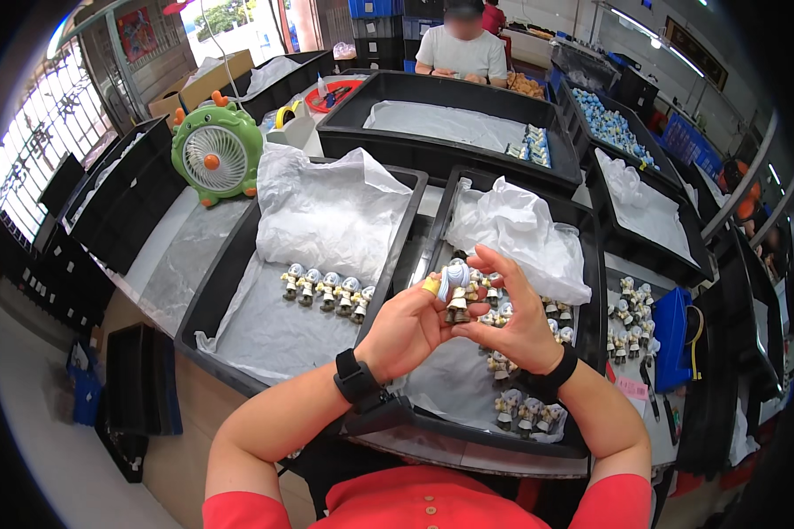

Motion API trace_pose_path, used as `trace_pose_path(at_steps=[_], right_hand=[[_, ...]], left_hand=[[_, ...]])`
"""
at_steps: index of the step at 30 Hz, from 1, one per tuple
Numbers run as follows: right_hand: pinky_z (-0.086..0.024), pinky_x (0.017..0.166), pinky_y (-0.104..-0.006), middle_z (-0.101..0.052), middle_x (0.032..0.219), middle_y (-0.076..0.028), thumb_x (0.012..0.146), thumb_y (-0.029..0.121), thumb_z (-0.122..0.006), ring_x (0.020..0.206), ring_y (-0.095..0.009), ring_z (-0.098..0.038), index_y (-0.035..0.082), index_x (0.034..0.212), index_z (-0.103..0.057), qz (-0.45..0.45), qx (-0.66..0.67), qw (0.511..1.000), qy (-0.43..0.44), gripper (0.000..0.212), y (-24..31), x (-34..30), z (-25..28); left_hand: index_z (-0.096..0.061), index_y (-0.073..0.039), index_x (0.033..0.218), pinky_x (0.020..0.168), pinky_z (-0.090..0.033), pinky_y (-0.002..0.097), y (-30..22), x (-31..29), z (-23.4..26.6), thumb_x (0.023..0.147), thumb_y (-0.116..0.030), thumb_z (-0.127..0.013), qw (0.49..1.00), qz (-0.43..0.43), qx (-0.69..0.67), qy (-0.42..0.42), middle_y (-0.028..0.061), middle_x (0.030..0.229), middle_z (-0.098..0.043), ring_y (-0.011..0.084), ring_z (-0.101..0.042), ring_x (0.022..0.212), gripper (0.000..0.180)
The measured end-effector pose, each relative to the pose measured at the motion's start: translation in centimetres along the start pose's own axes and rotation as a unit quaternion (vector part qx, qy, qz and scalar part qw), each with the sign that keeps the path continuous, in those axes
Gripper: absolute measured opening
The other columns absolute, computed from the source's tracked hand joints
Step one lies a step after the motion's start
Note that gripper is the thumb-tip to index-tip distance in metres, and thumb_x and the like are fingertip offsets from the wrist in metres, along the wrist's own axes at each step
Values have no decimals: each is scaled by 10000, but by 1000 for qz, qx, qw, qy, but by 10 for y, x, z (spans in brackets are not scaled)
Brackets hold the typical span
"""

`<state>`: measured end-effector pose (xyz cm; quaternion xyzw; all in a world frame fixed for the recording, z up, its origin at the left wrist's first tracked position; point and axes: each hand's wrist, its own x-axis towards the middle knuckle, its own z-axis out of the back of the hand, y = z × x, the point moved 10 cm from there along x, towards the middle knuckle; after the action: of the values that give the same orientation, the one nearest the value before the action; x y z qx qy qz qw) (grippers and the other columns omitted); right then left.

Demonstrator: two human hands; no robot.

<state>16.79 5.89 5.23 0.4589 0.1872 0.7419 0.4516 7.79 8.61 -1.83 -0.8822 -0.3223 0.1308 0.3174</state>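
Observation:
A small figurine (456, 295) with pale blue-white hair, cream clothing and dark feet is held upright between my hands, above the right-hand black tray. My left hand (406, 331) grips it from the left, and a yellow finger cover (430, 285) shows at a fingertip. From the right, my right hand (520, 326) curls round it, thumb by the feet and index finger arched above. Fingers hide part of the figurine. Below lie more such figurines (529, 413) on white paper. Several others stand in a row (328, 289) in the left-hand tray.
The black left tray (207, 295) and right tray (595, 256) hold crumpled white paper (516, 231). A green fan (213, 154) stands at the left. Further figurines (631, 317), a blue bin (673, 339) and pens lie right. Beyond a long tray (450, 137) sits a person (461, 53).

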Motion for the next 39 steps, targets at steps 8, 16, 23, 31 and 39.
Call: trace_pose_path(at_steps=[8,16,23,31,39], right_hand=[[-439,956,-366,-549,1223,-120,629,114,-823,1133,-254,-545,87,1386,-399,7,9,1000,-10,868,3,1,5],[-453,913,-365,-575,1176,-95,629,115,-830,1087,-242,-571,107,1385,-410,-6,25,1000,-10,864,-1,-1,4],[-452,941,-368,-558,1190,-110,610,116,-847,1078,-248,-572,81,1376,-416,12,10,1000,-13,879,2,1,2],[-441,961,-375,-479,1309,-137,605,128,-854,1181,-278,-495,69,1371,-420,42,-32,999,1,883,8,0,-2],[-429,966,-397,-489,1295,-122,590,119,-848,1125,-301,-489,75,1362,-435,103,-80,991,-9,876,23,0,-8]], left_hand=[[-387,-23,1343,939,-478,369,-1,0,2,1034,-266,-281,1000,2,-7,-10,177,1306,-504,260,-570,1130,407],[-381,-15,1354,935,-479,366,-2,1,3,1033,-273,-282,1000,-1,-2,-7,170,1295,-514,258,-565,1140,424],[-400,-19,1332,922,-483,369,-2,1,7,1027,-242,-291,1000,-7,-12,-14,165,1280,-521,256,-556,1154,393],[-401,-28,1329,899,-488,370,-7,0,5,1018,-240,-350,1000,-27,-4,-2,151,1251,-535,258,-559,1143,381],[-386,-45,1362,893,-478,364,-4,1,0,1022,-280,-376,1000,-25,-2,5,113,1247,-531,244,-551,1131,413]])
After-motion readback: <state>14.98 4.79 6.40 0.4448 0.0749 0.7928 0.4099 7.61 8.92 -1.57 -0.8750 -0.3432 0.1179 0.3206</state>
